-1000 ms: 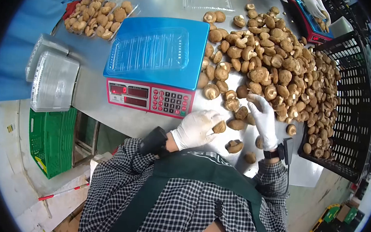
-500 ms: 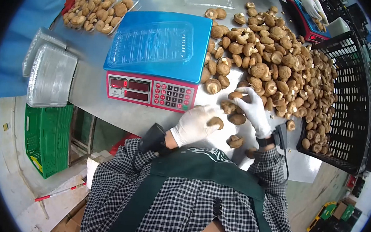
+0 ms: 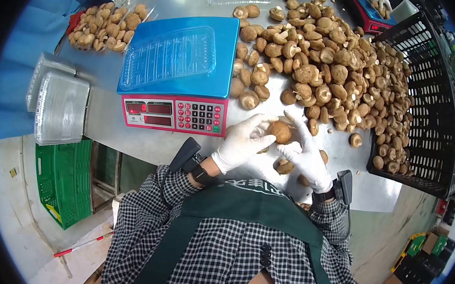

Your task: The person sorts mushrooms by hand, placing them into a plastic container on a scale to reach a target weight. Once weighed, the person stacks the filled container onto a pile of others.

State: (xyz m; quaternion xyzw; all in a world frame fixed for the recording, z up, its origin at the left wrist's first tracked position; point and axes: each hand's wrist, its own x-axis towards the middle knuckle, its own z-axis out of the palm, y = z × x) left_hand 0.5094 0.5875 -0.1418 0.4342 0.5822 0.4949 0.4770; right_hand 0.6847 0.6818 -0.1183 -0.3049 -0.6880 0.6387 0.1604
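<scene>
My left hand (image 3: 245, 143), in a white glove, holds a brown mushroom (image 3: 279, 131) between thumb and fingers. Close on its other side is my right hand (image 3: 307, 158), also gloved, with thumb and fingers apart around the mushroom. Whether the right fingers touch it is hard to tell. A few loose mushrooms (image 3: 284, 166) lie on the metal table beneath my hands. Beyond them spreads a large mushroom pile (image 3: 339, 74). A clear plastic tray (image 3: 171, 57) rests on the blue top of a scale (image 3: 219, 88) to the left.
Stacked clear trays (image 3: 63, 109) stand at the table's left edge, above a green crate (image 3: 64, 182). Filled mushroom packs (image 3: 104, 28) lie at the back left. A black crate (image 3: 427, 115) tilts at the right. A co-worker's gloved hand (image 3: 378, 1) is by another scale (image 3: 374, 26).
My hands have come together around one mushroom. The mushroom my right hand held is no longer in its fingers. The view has shifted slightly, moving the scale and pile left in the picture.
</scene>
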